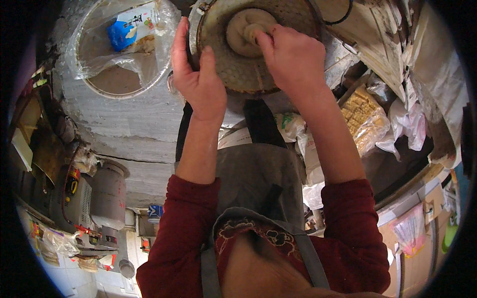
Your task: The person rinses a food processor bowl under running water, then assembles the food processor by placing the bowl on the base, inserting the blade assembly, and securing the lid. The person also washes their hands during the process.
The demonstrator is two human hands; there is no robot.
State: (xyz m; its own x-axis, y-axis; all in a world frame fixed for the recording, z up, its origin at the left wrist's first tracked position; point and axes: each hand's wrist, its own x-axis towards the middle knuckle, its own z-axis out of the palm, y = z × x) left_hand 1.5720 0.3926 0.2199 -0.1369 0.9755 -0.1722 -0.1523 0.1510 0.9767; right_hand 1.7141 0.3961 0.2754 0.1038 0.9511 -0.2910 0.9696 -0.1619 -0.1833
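A wide round metal pan with a dark, stained rim is in front of me. In its middle lies a beige, soft-looking round of dough, with a raised twist at its centre. My right hand reaches over the pan, its fingers closed on that raised part of the dough; the fingertips are partly hidden. At the pan's left rim, my left hand is held with fingers stretched up and thumb apart, and nothing is in it. Whether its palm touches the rim, I cannot tell.
To the left stands a round bin lined with clear plastic, a blue and white packet in it. On the right are a bag of yellow noodle-like blocks and white plastic bags. A grey gas cylinder stands at lower left.
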